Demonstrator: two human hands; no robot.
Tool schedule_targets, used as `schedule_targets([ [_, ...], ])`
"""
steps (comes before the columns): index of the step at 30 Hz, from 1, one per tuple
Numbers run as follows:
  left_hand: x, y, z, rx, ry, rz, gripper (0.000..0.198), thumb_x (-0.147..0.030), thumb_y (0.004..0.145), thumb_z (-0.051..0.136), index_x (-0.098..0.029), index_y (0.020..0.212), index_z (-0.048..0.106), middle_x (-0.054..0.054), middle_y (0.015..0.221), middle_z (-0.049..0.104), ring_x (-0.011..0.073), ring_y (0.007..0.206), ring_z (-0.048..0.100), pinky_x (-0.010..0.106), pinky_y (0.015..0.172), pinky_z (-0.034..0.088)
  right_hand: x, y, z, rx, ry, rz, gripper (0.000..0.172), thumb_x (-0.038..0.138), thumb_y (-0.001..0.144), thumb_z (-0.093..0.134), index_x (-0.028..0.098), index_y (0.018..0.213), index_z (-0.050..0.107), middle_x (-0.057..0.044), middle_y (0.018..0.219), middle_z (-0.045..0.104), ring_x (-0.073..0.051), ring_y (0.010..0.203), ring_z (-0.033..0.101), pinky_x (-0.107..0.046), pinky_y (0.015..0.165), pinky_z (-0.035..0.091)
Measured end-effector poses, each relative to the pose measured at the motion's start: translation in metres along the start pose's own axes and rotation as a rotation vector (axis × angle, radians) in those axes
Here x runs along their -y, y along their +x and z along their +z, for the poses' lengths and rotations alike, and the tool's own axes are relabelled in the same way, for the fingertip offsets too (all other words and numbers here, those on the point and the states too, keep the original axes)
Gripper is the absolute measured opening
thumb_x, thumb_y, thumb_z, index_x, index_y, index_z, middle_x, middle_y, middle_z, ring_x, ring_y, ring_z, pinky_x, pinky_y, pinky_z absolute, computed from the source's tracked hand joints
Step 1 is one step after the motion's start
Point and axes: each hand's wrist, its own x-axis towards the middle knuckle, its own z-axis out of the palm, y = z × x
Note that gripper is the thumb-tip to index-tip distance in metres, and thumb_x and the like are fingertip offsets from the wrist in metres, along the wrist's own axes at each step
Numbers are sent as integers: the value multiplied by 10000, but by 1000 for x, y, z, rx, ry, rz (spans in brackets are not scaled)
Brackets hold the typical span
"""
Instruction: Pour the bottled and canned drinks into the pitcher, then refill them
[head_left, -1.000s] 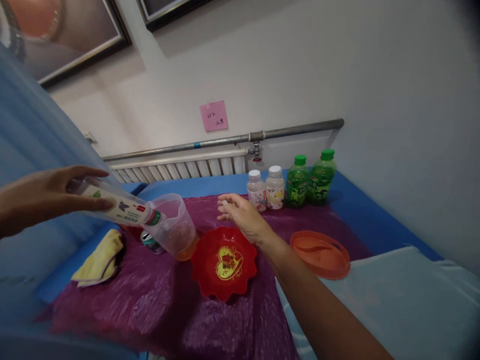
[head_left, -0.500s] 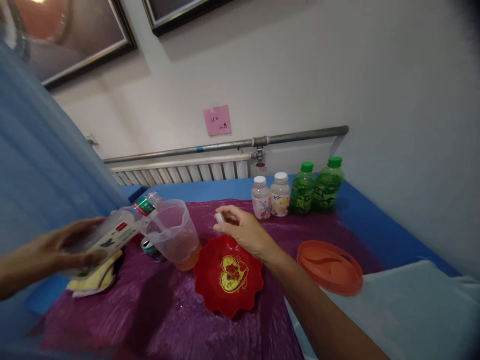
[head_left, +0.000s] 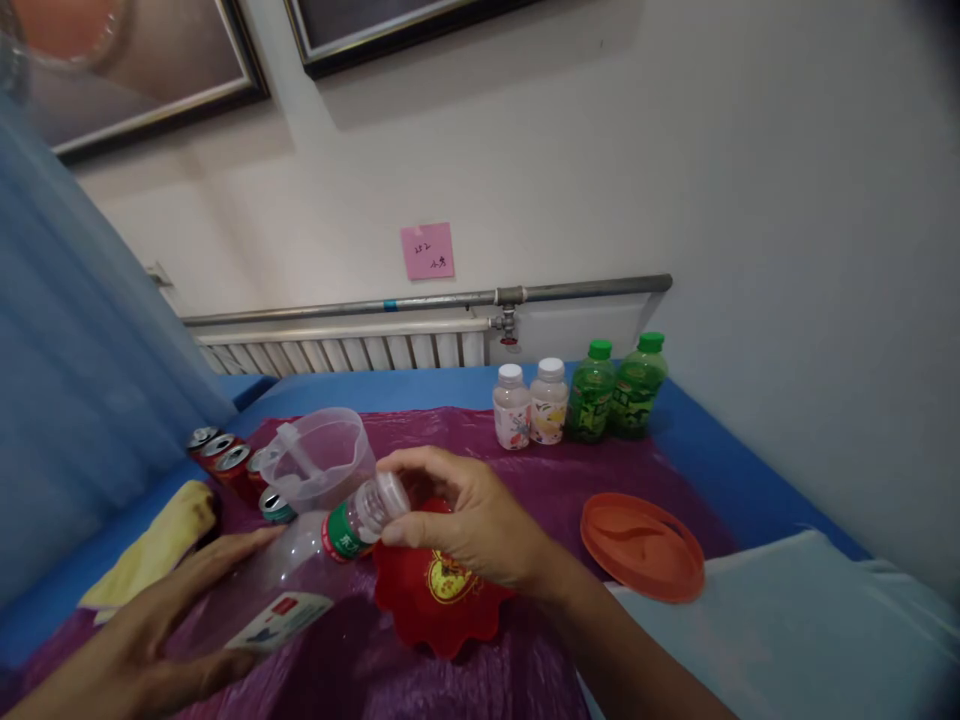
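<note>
My left hand [head_left: 169, 630] is wrapped around a large clear plastic bottle [head_left: 296, 560] with a white label and a green and red neck band. It lies tilted, neck toward the right. At its mouth, my right hand [head_left: 480, 515] pinches a translucent bottle cap [head_left: 391, 494] between thumb and fingers. Whether the cap is threaded on cannot be seen. Just behind the bottle stands a clear plastic measuring jug [head_left: 322, 460], its lower part hidden. A red scalloped dish [head_left: 442, 630] with a gold pattern sits below my right hand, partly covered by it.
Several drink cans [head_left: 234, 465] and a yellow cloth [head_left: 154, 545] are at left. Two white-capped bottles [head_left: 512, 415] and two green bottles [head_left: 592, 400] stand at the back. An orange lid [head_left: 641, 548] lies at right. Purple plastic sheeting [head_left: 540, 640] covers part of the blue surface.
My left hand has brought the bottle rightward, away from above the jug, lowering it in front. My right hand has moved down and left, so the cap meets the bottle's mouth.
</note>
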Motion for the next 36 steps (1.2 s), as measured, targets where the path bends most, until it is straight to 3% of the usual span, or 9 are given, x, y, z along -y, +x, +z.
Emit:
schedule_targets([
  [3, 7, 3, -4, 79, -44, -16, 600, -598, 499, 840, -611, 1068, 651, -94, 1299, 639, 343, 1360, 462, 604, 1225, 230, 4, -1, -3, 18, -128, -71, 411, 184, 711, 809, 311, 1093, 725, 24, 1014, 720, -156, 892, 665, -346, 841, 557],
  [6, 25, 7, -6, 172, -63, -10, 623, -555, 542, 843, -605, 1125, 628, -82, 1360, 600, 331, 1378, 448, 584, 1221, 249, 6, -3, -2, 61, -271, -139, 441, 201, 804, 748, 321, 1222, 675, -15, 1205, 699, -197, 1098, 657, -398, 974, 536],
  [11, 49, 3, 17, 224, -141, -30, 759, -545, 575, 826, -522, 1284, 557, -45, 1449, 529, 341, 1381, 446, 558, 1203, 327, 1, -9, 14, 60, -453, -162, 747, 330, 811, 768, 251, 1479, 442, -119, 1537, 454, -303, 1408, 445, -501, 1145, 411],
  [15, 29, -8, 40, 285, -183, 14, 820, -606, 646, 765, -453, 1393, 464, -41, 1501, 473, 295, 1425, 396, 491, 1234, 275, 0, -13, 25, 54, -470, -189, 646, 262, 862, 701, 187, 1456, 460, -129, 1458, 532, -253, 1358, 504, -431, 1148, 418],
  [19, -12, -16, 43, 398, -148, -35, 862, -672, 677, 698, -423, 1446, 398, -61, 1572, 360, 264, 1478, 307, 462, 1251, 237, 7, -16, 27, 39, -496, -185, 578, 228, 871, 665, 191, 1423, 498, -115, 1442, 551, -235, 1343, 523, -404, 1145, 428],
  [23, -24, -21, 42, 370, -182, -110, 861, -679, 702, 680, -360, 1455, 413, -28, 1601, 300, 256, 1509, 228, 448, 1265, 177, 6, -20, 26, 27, -570, -262, 591, 208, 885, 598, 241, 1458, 457, -90, 1491, 514, -235, 1367, 508, -409, 1141, 441],
  [30, 19, -23, 39, 219, -158, 71, 748, -520, 646, 849, -389, 1325, 562, 40, 1513, 452, 341, 1415, 402, 548, 1210, 371, -3, -22, 29, -31, -670, -409, 596, 224, 894, 607, 266, 1464, 435, -76, 1461, 549, -222, 1327, 556, -341, 1087, 495],
  [34, 23, -29, 37, 146, -182, 115, 605, -534, 822, 682, -245, 1335, 542, 132, 1441, 504, 288, 1317, 509, 569, 1136, 456, -11, -22, 42, 9, -592, -635, 648, 199, 885, 615, 261, 1486, 380, -85, 1457, 536, -205, 1328, 553, -288, 1103, 467],
  [36, 20, -34, 34, 85, -196, 115, 605, -549, 801, 695, -268, 1320, 562, 116, 1394, 555, 300, 1281, 543, 559, 1091, 507, -14, -25, 50, 26, -560, -677, 658, 190, 906, 594, 280, 1506, 340, -82, 1471, 520, -194, 1325, 555, -267, 1091, 475],
])
